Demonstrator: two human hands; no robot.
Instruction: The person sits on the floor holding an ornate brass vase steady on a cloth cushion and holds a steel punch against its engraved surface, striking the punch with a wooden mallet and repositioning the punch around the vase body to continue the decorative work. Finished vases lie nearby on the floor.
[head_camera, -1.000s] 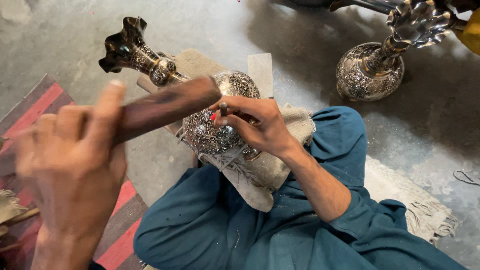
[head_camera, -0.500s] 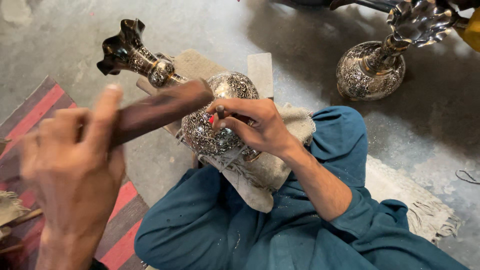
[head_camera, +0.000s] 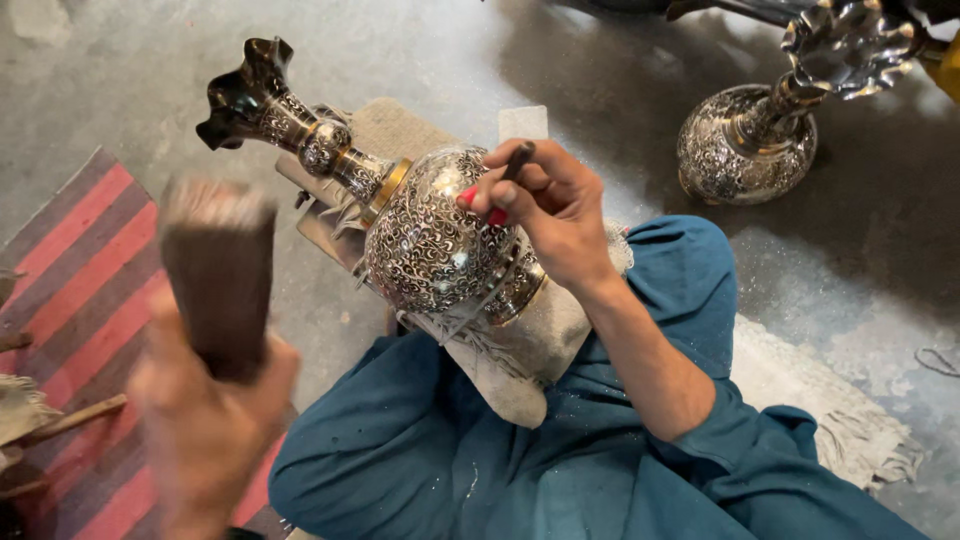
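We count one wooden mallet (head_camera: 218, 275), two engraved metal vases, one thin chisel (head_camera: 519, 161) and one striped mat (head_camera: 75, 300). The mat lies at nine o'clock on the concrete floor (head_camera: 130, 80). Our left hand (head_camera: 205, 430), at seven o'clock and blurred, is closed around the mallet's handle, its dark block raised upright. The near vase (head_camera: 425, 240) lies tilted across a pale cloth pad (head_camera: 540, 340) on our lap, near the centre; its ruffled dark mouth points to ten o'clock, and its round belly is covered in fine silver scrollwork with brass bands at neck and foot. Our right hand (head_camera: 550, 215) rests on that belly, fingers pinching the chisel, which has a red band near its tip. The second vase (head_camera: 750, 145) stands at one o'clock, well apart.
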